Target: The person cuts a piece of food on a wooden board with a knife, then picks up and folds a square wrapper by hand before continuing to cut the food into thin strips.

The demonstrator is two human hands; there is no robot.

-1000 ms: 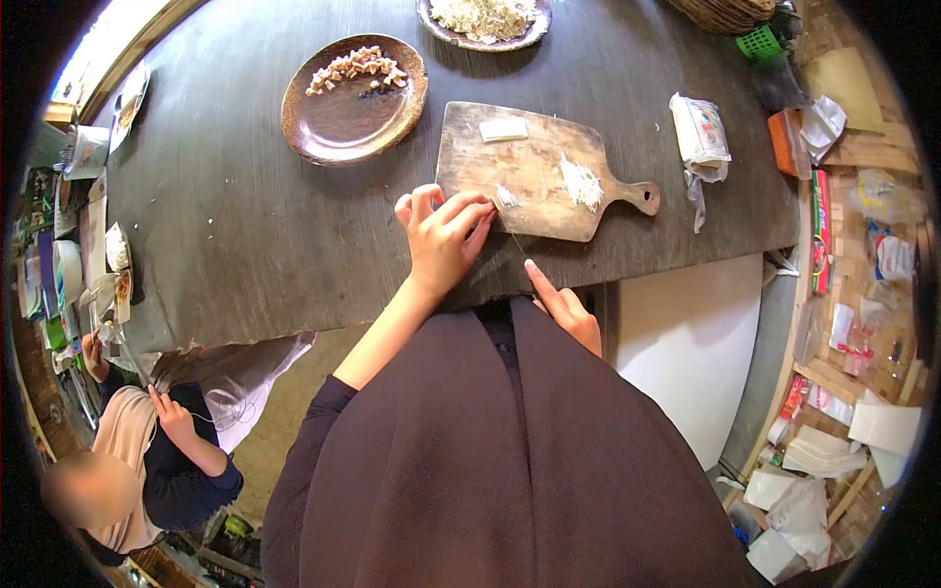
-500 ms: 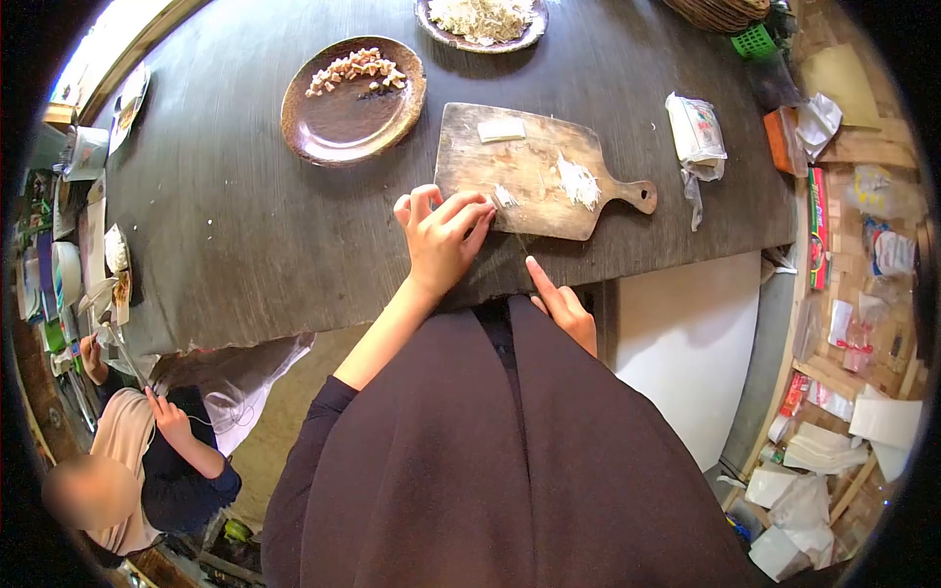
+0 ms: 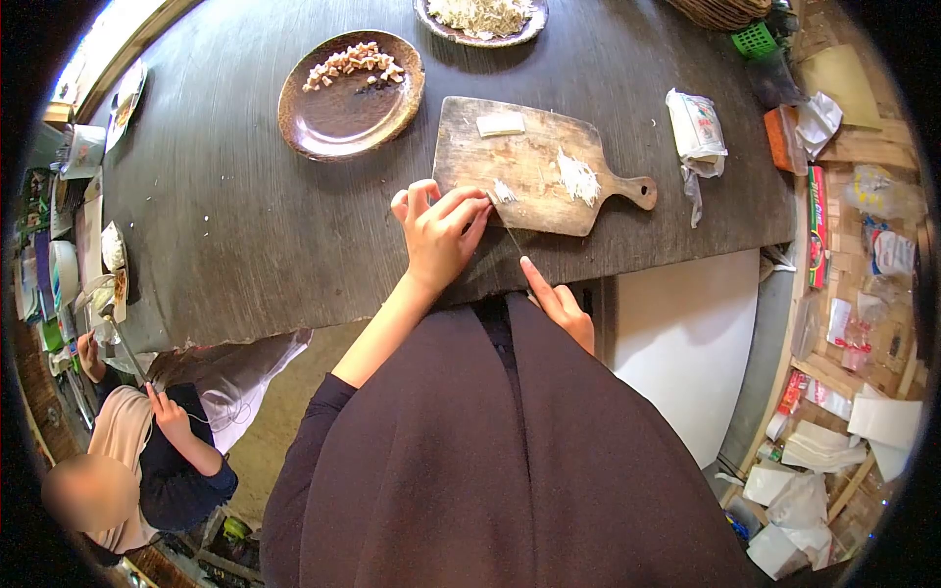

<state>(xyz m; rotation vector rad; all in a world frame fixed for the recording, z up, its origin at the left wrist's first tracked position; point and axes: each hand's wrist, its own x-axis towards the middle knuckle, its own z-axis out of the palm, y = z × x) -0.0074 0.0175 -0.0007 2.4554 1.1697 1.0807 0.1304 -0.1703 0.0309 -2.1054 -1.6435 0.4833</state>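
Note:
On the wooden cutting board [image 3: 534, 162], my left hand [image 3: 441, 240] bends its fingertips together at the lower left edge. Whatever they pinch is mostly hidden under them. A thin knife [image 3: 513, 238] points from my right hand [image 3: 561, 309] toward those fingertips, with the index finger stretched along it. The knife's handle is hidden in the palm. Just beside the left fingertips sits a small heap of white slivers [image 3: 504, 191]. A bigger pile of white strips [image 3: 577, 178] lies near the board's handle, and a white rectangular block [image 3: 501, 123] rests at the top.
A brown plate [image 3: 343, 127] with small pinkish-brown cubes stands up left. Behind the board is another plate [image 3: 480, 39] of pale shreds. A plastic-wrapped white package [image 3: 696, 127] lies to the right. At lower left, another person [image 3: 181, 431] holds a long utensil.
The knife has come up toward the left fingertips, and more of its blade shows over the board's edge. My left hand keeps its place at the board.

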